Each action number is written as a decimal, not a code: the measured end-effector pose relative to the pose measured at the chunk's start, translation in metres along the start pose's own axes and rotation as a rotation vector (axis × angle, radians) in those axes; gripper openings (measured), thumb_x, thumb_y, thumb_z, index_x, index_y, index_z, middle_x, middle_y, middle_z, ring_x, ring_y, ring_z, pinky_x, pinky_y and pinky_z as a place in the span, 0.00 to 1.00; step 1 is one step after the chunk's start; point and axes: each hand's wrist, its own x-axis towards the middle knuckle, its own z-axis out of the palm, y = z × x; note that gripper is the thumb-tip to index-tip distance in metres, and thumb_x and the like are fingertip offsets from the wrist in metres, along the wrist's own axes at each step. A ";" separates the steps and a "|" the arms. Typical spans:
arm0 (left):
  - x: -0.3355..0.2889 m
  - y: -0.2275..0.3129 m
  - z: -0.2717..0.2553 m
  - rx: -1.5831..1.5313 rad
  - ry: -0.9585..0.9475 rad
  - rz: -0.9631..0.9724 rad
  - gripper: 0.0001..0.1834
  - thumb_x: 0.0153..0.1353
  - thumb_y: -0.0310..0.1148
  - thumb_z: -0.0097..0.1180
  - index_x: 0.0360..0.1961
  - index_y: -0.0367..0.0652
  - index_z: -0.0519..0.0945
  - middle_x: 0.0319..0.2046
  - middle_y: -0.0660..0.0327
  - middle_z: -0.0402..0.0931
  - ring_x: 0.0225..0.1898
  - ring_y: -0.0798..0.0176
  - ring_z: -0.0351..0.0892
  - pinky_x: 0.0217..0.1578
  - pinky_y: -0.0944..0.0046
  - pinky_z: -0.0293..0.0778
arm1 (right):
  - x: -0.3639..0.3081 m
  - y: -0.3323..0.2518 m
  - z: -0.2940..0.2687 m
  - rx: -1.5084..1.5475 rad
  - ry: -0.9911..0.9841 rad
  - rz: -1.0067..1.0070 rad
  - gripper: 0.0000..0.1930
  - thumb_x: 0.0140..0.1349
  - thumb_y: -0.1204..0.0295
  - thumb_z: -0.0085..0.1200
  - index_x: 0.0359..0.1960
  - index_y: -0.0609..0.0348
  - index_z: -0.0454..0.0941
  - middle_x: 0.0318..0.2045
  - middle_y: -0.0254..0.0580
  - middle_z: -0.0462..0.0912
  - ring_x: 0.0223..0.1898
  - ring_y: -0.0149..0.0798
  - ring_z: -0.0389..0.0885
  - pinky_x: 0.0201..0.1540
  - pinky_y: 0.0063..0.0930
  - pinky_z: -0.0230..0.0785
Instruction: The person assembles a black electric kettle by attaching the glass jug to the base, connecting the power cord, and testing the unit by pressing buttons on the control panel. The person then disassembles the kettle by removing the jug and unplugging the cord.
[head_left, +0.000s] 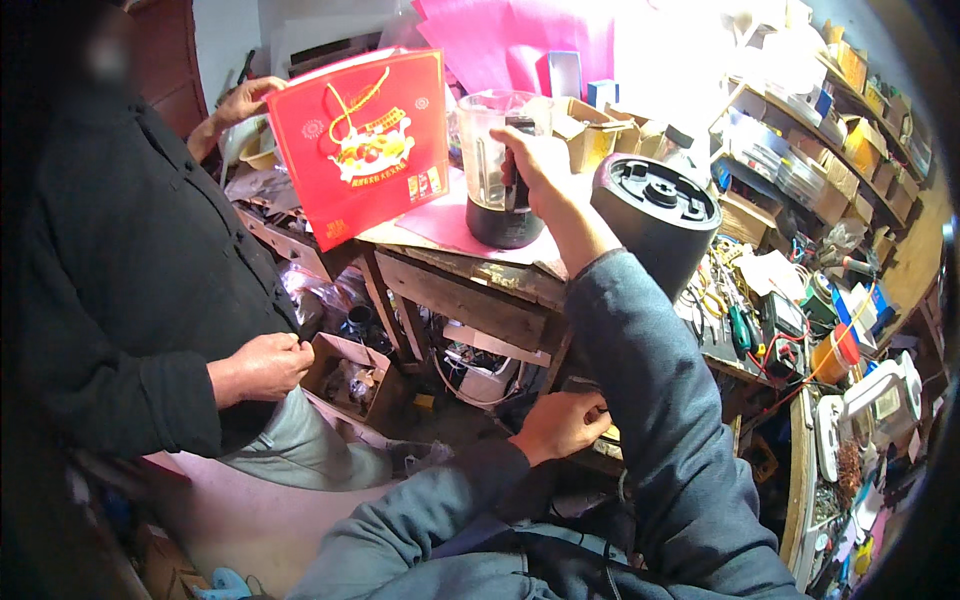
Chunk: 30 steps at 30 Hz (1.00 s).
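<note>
My right hand (540,168) is wrapped round the black handle of a clear blender jar (482,165). The jar stands upright on a pink sheet (437,226) at the table's edge, its black collar at the bottom. Just right of it is a black blender motor base (655,232), its round coupling facing up and partly hidden by my sleeve. Low in front of my body, my left hand (562,426) has its fingers curled in; what they hold, if anything, is hidden.
Across from me at the left, a person's hand (250,100) steadies a red gift bag (360,150) on the table; their other hand (262,370) hangs lower, closed. Pliers and screwdrivers (740,325) clutter the right bench. An open carton (345,380) sits below the table. Loaded shelves (830,130) line the right.
</note>
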 end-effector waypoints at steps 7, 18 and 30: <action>0.007 -0.026 0.029 0.001 0.086 -0.014 0.14 0.58 0.42 0.64 0.37 0.42 0.85 0.32 0.50 0.86 0.37 0.42 0.87 0.40 0.45 0.81 | -0.059 0.052 -0.030 -0.158 0.005 -0.269 0.07 0.54 0.70 0.64 0.27 0.59 0.81 0.20 0.35 0.80 0.21 0.30 0.77 0.26 0.27 0.66; -0.002 -0.023 0.019 0.065 0.062 0.029 0.15 0.56 0.44 0.65 0.35 0.43 0.87 0.33 0.47 0.86 0.38 0.39 0.87 0.41 0.43 0.81 | -0.160 0.070 -0.048 -0.229 -0.034 -0.497 0.04 0.56 0.78 0.65 0.29 0.59 0.81 0.25 0.25 0.78 0.29 0.22 0.73 0.34 0.23 0.69; -0.001 -0.031 0.018 -0.185 0.189 0.038 0.10 0.62 0.37 0.63 0.37 0.41 0.87 0.33 0.48 0.86 0.34 0.42 0.87 0.37 0.48 0.80 | -0.162 0.074 -0.053 -0.240 -0.018 -0.417 0.04 0.56 0.78 0.65 0.30 0.60 0.81 0.25 0.26 0.77 0.30 0.22 0.73 0.34 0.25 0.69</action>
